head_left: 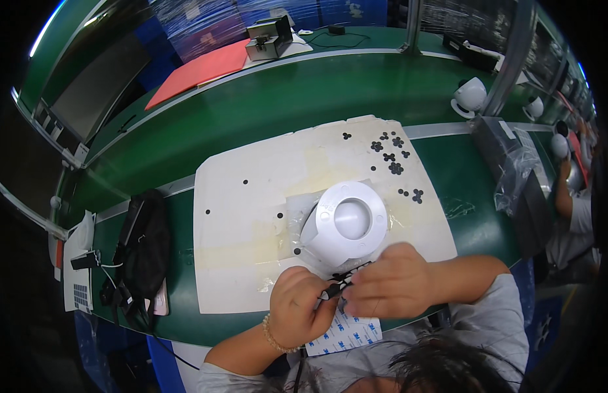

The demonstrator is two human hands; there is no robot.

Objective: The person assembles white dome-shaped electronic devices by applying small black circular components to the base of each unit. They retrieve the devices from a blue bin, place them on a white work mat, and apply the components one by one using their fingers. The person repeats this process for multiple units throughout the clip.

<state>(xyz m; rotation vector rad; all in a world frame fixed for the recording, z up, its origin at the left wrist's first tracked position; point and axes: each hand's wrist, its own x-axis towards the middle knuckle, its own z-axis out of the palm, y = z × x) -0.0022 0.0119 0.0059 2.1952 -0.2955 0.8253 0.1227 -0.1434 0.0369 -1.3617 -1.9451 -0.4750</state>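
Note:
Close to my body, my left hand is closed, pinching a bent sheet of black pads between thumb and fingers. A paper backing with blue print hangs below it. My right hand reaches across from the right, its fingers pressed together against the sheet and slightly blurred at the tips. What those fingertips hold, if anything, is hidden. Just beyond both hands lies a white round plastic part with a large hole, resting on a clear plastic bag.
A worn white board covers the green table, with loose black dots and small black clusters at its far right. A black bag lies left; a grey box stands right. A co-worker's arm shows far right.

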